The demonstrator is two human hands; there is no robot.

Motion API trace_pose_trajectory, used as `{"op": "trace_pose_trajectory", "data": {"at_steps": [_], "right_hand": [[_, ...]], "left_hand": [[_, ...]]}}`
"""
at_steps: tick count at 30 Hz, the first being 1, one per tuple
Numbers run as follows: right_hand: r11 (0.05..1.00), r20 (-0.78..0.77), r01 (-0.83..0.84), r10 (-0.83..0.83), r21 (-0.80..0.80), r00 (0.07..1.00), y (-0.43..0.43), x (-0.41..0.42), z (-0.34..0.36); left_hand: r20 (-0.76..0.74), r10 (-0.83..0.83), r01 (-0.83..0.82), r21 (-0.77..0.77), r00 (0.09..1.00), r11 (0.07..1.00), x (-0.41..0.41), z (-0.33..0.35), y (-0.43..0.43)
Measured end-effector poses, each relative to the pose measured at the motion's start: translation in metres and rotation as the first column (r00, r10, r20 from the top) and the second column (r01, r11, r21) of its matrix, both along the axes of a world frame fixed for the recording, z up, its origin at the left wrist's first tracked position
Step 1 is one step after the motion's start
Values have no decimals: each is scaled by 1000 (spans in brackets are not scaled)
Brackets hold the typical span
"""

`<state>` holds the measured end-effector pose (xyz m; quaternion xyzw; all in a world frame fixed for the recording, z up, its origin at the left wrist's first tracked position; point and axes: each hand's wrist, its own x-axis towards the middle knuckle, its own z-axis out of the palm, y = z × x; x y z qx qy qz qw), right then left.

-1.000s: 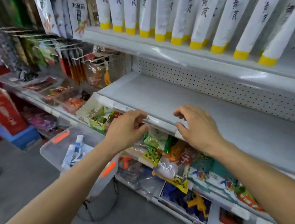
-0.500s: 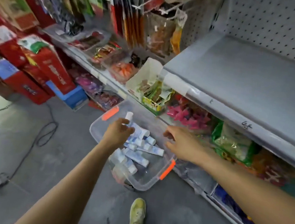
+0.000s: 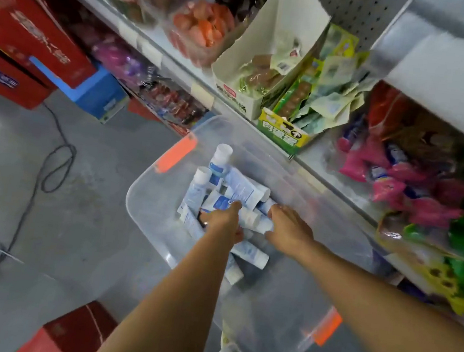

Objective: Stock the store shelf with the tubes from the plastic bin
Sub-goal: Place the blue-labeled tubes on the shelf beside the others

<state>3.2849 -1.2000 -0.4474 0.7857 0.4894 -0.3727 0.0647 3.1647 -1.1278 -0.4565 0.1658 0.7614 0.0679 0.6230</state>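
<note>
Both grips seemingly clasp tubes inside bin.

Clear plastic bin with orange latches at centre frame, on grey floor. White-blue tubes heaped in its upper-left part. Left hand down among tubes, fingers curled, hold unclear. Right hand just beside, pinching end of one tube. Bare shelf upper right; snack packets below it. Black cable at left.
</note>
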Motion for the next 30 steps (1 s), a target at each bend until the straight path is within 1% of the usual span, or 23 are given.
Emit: {"op": "trace_pose_trajectory", "data": {"at_steps": [2, 3, 4, 5, 8, 11, 12, 13, 15, 17, 18, 20, 22, 23, 24, 26, 27, 28, 30], "right_hand": [[1000, 44, 27, -27, 2, 999, 3, -8, -25], [999, 67, 35, -36, 10, 997, 3, -13, -36], [999, 93, 32, -34, 20, 995, 3, -18, -46], [1000, 128, 14, -18, 28, 992, 3, -23, -54], [996, 250, -79, 64, 49, 966, 2, -30, -68], [993, 249, -114, 102, 34, 963, 3, -24, -65], [991, 246, -130, 121, 22, 962, 3, -21, -59], [989, 245, -151, 144, 8, 959, 2, -19, -52], [988, 208, -151, 153, -22, 966, -1, -14, -32], [995, 122, -93, 97, -33, 988, -10, -9, -4], [998, 73, -50, 53, -40, 996, -14, -7, 8], [997, -11, 68, -69, -47, 998, -32, -1, 41], [976, -110, 215, -218, -37, 970, -58, 6, 74], [953, -193, 301, -300, -27, 934, -74, 10, 92], [917, -295, 399, -386, -17, 874, -91, 13, 109], [827, -491, 559, -511, -58, 706, -130, 21, 141], [802, -575, 587, -532, -108, 622, -152, 26, 159], [796, -647, 582, -532, -163, 546, -175, 31, 174], [807, -757, 539, -505, -243, 415, -223, 44, 204]], "left_hand": [[-22, -22, 23, 13, 1000, 1000, 6, -28, 0], [-58, -71, 72, 14, 996, 997, 7, -50, -1], [-87, -107, 109, 18, 990, 994, 8, -64, -4], [-100, -104, 108, 27, 990, 994, 9, -80, -6], [-76, -56, 60, 48, 995, 997, 13, -64, -8], [-18, 47, -47, -13, 999, 999, 13, -55, -8], [9, 62, -62, -23, 998, 998, 9, -55, -9], [23, 40, -39, -18, 999, 999, 6, -51, -13], [54, -20, 21, -26, 998, 999, -3, -44, -24], [138, -55, 60, -37, 989, 998, -10, -31, -39], [195, -13, 26, -63, 981, 998, -14, -28, -44], [295, 113, -91, -90, 949, 992, -15, -1, -63], [337, 161, -157, -39, 928, 987, -14, 31, -88], [364, 169, -181, -2, 916, 984, -13, 46, -102], [398, 183, -208, 20, 899, 978, -10, 66, -118], [451, 183, -242, 75, 873, 967, -5, 97, -150], [497, 170, -250, 99, 851, 963, 0, 114, -166], [556, 161, -264, 109, 815, 959, 5, 130, -183], [663, 159, -323, 132, 731, 937, 21, 163, -220]]}}
